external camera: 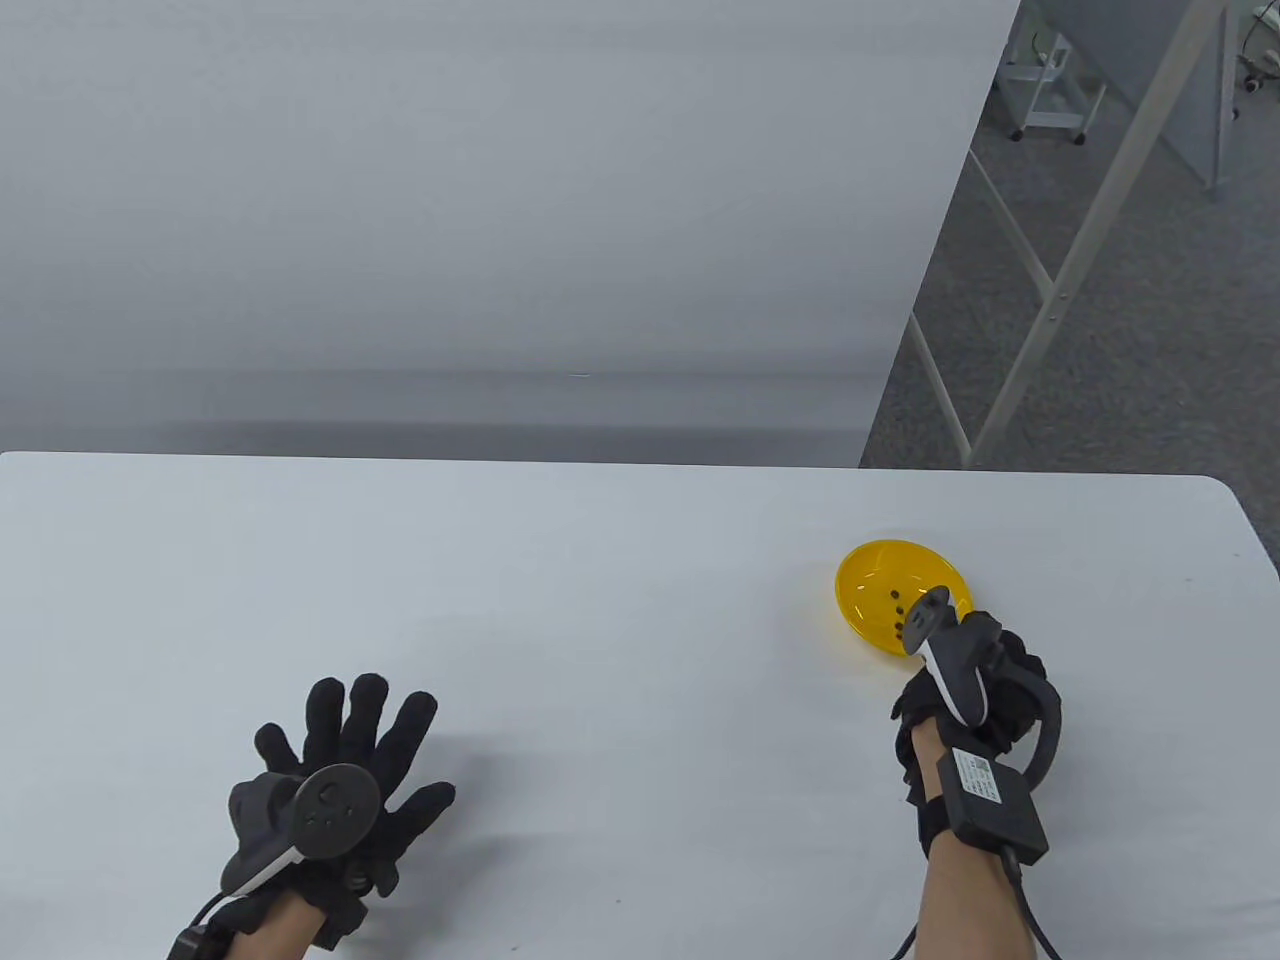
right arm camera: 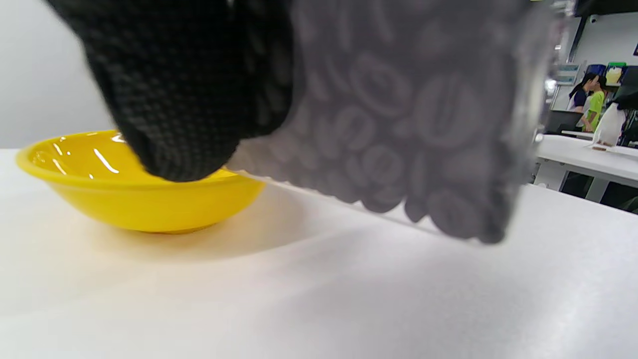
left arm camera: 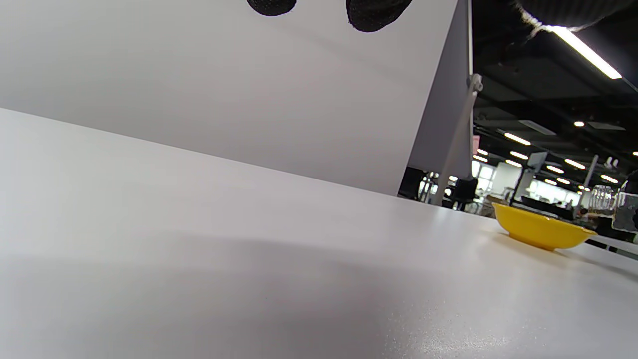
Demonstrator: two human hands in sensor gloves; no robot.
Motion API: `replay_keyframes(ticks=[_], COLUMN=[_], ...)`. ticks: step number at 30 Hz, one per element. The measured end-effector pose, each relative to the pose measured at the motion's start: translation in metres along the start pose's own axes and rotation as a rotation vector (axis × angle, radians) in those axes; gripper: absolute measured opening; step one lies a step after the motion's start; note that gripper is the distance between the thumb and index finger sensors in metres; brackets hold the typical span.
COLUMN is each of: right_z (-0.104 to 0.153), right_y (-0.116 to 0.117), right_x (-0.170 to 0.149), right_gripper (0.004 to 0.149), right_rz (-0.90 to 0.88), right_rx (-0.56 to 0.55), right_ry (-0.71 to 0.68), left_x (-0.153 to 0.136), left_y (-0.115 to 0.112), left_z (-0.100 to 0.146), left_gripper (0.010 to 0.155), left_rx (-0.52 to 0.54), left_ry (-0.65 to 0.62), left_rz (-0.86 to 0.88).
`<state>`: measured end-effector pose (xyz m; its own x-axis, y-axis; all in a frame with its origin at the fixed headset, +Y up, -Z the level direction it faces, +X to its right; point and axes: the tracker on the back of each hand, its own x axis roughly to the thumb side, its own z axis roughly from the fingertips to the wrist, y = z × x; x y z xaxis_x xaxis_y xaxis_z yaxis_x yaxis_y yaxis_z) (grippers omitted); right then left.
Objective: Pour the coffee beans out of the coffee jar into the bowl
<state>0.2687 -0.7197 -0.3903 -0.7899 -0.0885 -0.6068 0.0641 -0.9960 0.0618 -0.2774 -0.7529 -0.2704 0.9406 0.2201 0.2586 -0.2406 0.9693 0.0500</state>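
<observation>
A yellow bowl (external camera: 880,590) sits on the white table at the right, with a few dark beans (external camera: 897,612) in it. My right hand (external camera: 985,695) is just behind the bowl's near rim. It grips a clear coffee jar (right arm camera: 413,124) full of beans, tilted toward the bowl (right arm camera: 134,199). The tracker hides the jar in the table view. In the left wrist view the jar's mouth (left arm camera: 610,202) hangs by the bowl's rim (left arm camera: 541,232). My left hand (external camera: 340,760) rests flat on the table at the left with fingers spread, holding nothing.
A white partition (external camera: 480,200) stands behind the table's far edge. Metal frame legs (external camera: 1050,290) and grey floor lie at the back right. The table's rounded right corner (external camera: 1235,500) is close to the bowl.
</observation>
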Motion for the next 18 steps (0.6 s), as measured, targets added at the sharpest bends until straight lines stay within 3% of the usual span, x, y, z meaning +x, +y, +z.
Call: replay_keyframes(ticks=[18], right_z=[-0.001], right_y=[0.002], right_x=[-0.026], right_gripper=[0.092], right_rz=[-0.247], right_rx=[-0.047], right_ry=[-0.005], left_x=[0.0], left_y=[0.001], left_z=[0.002], left_gripper=[0.086], left_rx=[0.004], left_ry=[0.0], left_rz=[0.005])
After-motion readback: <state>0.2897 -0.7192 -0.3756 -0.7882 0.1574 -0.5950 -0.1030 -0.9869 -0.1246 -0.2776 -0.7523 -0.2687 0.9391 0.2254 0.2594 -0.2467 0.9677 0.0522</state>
